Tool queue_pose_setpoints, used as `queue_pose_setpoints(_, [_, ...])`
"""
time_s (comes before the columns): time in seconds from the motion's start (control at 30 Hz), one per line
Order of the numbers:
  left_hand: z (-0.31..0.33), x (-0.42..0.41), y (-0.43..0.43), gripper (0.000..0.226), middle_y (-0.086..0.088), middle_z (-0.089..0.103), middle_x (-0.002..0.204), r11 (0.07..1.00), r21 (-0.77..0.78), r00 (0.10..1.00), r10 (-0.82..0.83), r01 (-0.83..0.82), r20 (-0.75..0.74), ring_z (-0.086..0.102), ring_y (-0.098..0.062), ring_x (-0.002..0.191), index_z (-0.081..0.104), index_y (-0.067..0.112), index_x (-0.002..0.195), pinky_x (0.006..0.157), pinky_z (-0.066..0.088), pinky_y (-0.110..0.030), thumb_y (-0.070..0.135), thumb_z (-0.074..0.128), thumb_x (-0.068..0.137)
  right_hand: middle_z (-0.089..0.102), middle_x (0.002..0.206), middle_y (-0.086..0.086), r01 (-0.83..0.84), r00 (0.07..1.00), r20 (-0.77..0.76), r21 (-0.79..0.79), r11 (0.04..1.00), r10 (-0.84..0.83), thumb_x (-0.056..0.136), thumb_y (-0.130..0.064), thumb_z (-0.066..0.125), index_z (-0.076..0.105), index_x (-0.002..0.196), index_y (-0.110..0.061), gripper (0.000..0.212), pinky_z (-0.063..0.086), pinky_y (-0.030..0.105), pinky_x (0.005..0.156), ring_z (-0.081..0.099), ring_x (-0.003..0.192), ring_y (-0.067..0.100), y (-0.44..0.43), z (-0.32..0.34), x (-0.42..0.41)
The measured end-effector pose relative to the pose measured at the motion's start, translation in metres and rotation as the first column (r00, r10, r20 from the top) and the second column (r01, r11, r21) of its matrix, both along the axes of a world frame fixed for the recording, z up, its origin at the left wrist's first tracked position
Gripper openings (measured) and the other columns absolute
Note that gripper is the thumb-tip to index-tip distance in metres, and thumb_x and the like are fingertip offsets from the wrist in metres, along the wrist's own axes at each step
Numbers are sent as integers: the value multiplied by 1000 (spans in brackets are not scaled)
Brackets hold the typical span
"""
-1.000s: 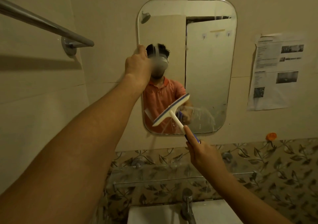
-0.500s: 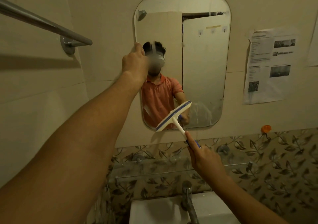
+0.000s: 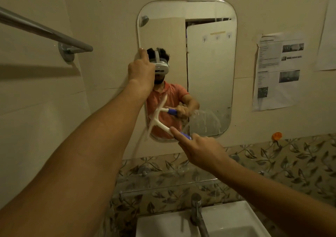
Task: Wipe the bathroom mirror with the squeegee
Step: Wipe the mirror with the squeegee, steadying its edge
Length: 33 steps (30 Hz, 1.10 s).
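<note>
Right hand [image 3: 198,149] presses squeegee [image 3: 158,120] to mirror [image 3: 209,54] — lower-left corner.

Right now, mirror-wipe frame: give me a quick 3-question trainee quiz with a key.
1. True or false: the left hand holds the squeegee.
2. Which part of the mirror shows wet streaks? A) top left B) bottom right C) centre
3. Fill in: below the mirror, the tap stands over the white ____.

Key
1. False; the right hand grips its blue handle, and the left hand rests at the mirror's left edge.
2. B
3. sink
</note>
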<state>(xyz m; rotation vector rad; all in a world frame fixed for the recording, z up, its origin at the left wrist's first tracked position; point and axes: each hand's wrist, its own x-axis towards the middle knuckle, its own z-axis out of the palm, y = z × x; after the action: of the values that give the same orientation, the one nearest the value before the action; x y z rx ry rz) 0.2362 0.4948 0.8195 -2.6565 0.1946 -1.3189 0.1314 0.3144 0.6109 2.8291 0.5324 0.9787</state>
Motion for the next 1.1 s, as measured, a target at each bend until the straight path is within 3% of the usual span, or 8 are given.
queue_pose_setpoints(0.07, [-1, 1, 1, 59, -16, 25, 152, 1000, -8, 1000, -3, 3, 3, 60, -27, 99, 46, 4, 144, 81, 53, -36, 25, 70, 94, 31, 67, -2, -1, 1000, -1, -65, 998, 1, 102, -28, 59, -2, 159, -35, 85, 22, 21, 37, 30, 41, 7, 9, 11, 12])
queue_pose_setpoints(0.2, [-4, 4, 0, 56, -17, 24, 152, 1000, 4, 1000, -6, 6, 15, 59, -26, 94, 48, 6, 143, 77, 54, -35, 26, 69, 95, 29, 67, 0, -15, 999, -50, -140, 990, 8, 104, -26, 54, -13, 157, -41, 87, 25, 24, 38, 38, 44, 11, 5, 23, 25])
queue_pose_setpoints(0.37, [-4, 14, 4, 45, -12, 49, 140, 994, -84, 997, -71, 70, -14, 58, -28, 102, 49, 3, 141, 71, 34, -20, 18, 55, 99, 24, 62, -1, 17, 994, -106, -153, 988, -33, 98, -22, 62, -6, 159, -38, 93, 23, 23, 35, 33, 40, 10, -7, 14, 25])
queue_pose_setpoints(0.47, [-5, 7, 1, 50, -15, 39, 143, 992, -114, 998, -53, 56, 25, 61, -29, 95, 50, 2, 137, 78, 53, -34, 16, 70, 93, 28, 60, 0, 42, 994, -89, -177, 983, -58, 91, -22, 72, 0, 161, -35, 101, 21, 22, 33, 25, 38, 8, -24, 2, 24])
queue_pose_setpoints(0.6, [-2, 3, -1, 46, -17, 41, 142, 996, -81, 1000, -22, 22, 7, 60, -32, 102, 52, 0, 135, 78, 50, -38, 18, 65, 94, 40, 66, 4, 38, 990, -124, -192, 981, -62, 90, -22, 74, -14, 160, -37, 112, 36, 26, 36, 25, 41, 9, -50, -11, 25])
queue_pose_setpoints(0.67, [-3, 3, -3, 40, -19, 39, 143, 998, -62, 999, -19, 21, 45, 60, -35, 102, 55, 1, 132, 80, 55, -43, 20, 62, 97, 39, 67, 4, 39, 989, -132, -200, 979, -66, 90, -23, 74, -21, 157, -38, 117, 32, 26, 39, 23, 42, 8, -63, -14, 24])
queue_pose_setpoints(0.9, [-3, -3, -6, 60, -18, 32, 148, 998, 10, 996, 67, -66, -64, 62, -35, 90, 68, 8, 116, 66, 54, -40, 33, 92, 67, 41, 70, 4, 85, 982, -145, -218, 972, -118, 96, -23, 66, -28, 154, -42, 111, 32, 25, 41, 33, 44, 10, -104, -17, 20])
queue_pose_setpoints(1.1, [-2, -5, -7, 75, -15, 34, 143, 994, -9, 988, 105, -107, -110, 62, -31, 85, 69, 10, 112, 59, 47, -36, 39, 99, 51, 39, 67, 1, 127, 972, -167, -219, 967, -166, 94, -24, 70, -28, 153, -43, 116, 28, 24, 39, 35, 43, 10, -124, -23, 19])
